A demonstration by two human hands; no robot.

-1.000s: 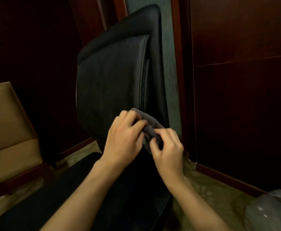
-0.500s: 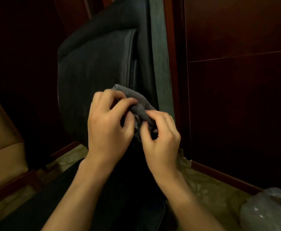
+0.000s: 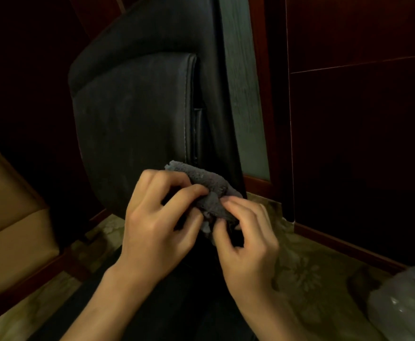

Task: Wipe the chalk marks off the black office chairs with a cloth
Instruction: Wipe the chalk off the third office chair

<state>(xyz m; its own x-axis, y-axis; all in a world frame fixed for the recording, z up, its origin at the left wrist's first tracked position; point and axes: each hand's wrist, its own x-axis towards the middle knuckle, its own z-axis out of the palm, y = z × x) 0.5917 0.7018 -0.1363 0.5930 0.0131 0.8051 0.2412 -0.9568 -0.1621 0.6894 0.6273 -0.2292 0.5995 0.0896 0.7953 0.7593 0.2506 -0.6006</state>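
Note:
A black office chair (image 3: 137, 114) stands in front of me, its backrest tall and slightly dusty, with faint pale smears on the padded panel. A small grey cloth (image 3: 207, 190) is bunched between both hands just in front of the lower backrest. My left hand (image 3: 159, 225) pinches the cloth's left side with curled fingers. My right hand (image 3: 245, 239) pinches its right side, thumb and fingertips on the fabric. The chair's seat lies dark below my forearms.
A tan upholstered chair (image 3: 7, 217) with a wooden frame stands at the left. Dark wood wall panels (image 3: 349, 143) and a skirting board close the right side. A crumpled clear plastic bag (image 3: 403, 306) lies on the patterned carpet (image 3: 300, 271) at the lower right.
Both hands have kept working the cloth between them, shifting it slightly. The view has drifted, so the chair sits differently in frame.

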